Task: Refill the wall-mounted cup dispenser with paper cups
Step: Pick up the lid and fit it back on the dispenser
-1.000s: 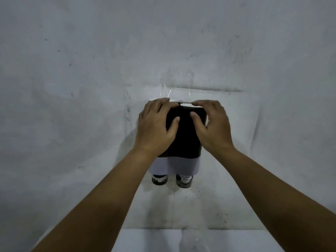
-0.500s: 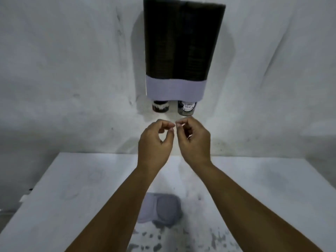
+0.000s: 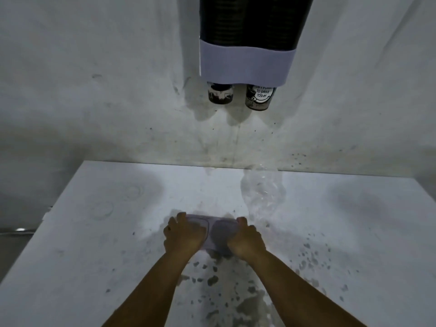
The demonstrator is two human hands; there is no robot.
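The cup dispenser (image 3: pixel 247 64) hangs on the wall at the top, dark above with a pale band below. Two paper cups poke out beneath it: a dark one (image 3: pixel 220 95) on the left and a printed one (image 3: pixel 259 97) on the right. On the white table lies the dispenser's pale lid (image 3: pixel 219 234), flat with two round domes. My left hand (image 3: pixel 182 234) grips its left end and my right hand (image 3: pixel 246 239) grips its right end, fingers curled over the edges. The lid's middle shows between the hands.
A crumpled clear plastic sleeve (image 3: pixel 263 192) lies on the table (image 3: pixel 94 244) near the wall, just beyond my right hand. The tabletop's near part is chipped and speckled. The table's left edge drops to a dark floor.
Both hands came down from the dispenser's top to the table and took hold of the lid. The view tilted down; the dispenser now sits at the top of the view.
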